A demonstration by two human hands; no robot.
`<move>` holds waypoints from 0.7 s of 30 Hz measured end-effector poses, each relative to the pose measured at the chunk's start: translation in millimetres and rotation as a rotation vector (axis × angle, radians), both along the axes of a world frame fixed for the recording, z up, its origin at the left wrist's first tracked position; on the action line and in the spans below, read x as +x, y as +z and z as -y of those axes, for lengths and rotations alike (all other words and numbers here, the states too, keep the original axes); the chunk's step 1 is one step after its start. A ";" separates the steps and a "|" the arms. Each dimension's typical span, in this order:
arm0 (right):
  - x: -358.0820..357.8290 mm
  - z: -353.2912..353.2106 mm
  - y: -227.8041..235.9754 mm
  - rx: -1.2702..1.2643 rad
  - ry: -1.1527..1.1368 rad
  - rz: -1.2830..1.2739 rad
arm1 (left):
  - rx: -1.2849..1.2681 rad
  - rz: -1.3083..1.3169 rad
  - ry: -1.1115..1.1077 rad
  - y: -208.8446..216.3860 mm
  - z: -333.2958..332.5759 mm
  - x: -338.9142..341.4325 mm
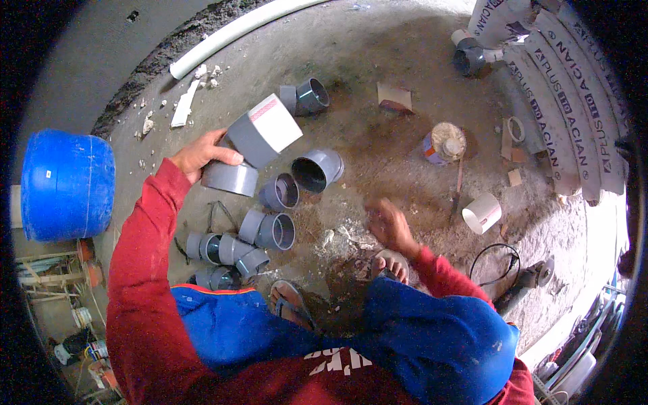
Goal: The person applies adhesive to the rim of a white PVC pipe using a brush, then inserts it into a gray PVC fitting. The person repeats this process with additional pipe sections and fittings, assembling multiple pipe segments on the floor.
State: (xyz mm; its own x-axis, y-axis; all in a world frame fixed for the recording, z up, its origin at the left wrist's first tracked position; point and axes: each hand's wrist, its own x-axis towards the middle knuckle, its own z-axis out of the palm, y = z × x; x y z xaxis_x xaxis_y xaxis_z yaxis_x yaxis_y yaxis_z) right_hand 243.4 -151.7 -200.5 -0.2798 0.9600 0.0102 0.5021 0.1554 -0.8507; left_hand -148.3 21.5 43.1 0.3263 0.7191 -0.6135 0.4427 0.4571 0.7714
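Head view, from the left one of two wide fisheye cameras worn side by side on the person's head. The lens faces down and forward, its picture upright and unmirrored. Nearest to it lie the red top (263, 378) and blue trousers (439, 337); the left hand (202, 155) and right hand (393, 228) occupy the middle range, over the floor (358, 64). At far left, a white pipe (236, 35) appears bowed; a dark rounded border encloses the field.
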 end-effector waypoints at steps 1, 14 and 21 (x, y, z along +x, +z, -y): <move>-4.7 -29.4 1.4 0.063 0.033 0.070 | -0.018 0.004 0.025 -1.5 7.8 -6.8; -85.5 -153.2 3.6 0.160 0.276 -0.085 | 0.001 -0.076 0.235 -28.3 52.8 -36.3; -46.3 -147.2 127.4 0.470 0.227 -0.064 | 0.198 -0.183 0.258 -34.6 62.9 -25.7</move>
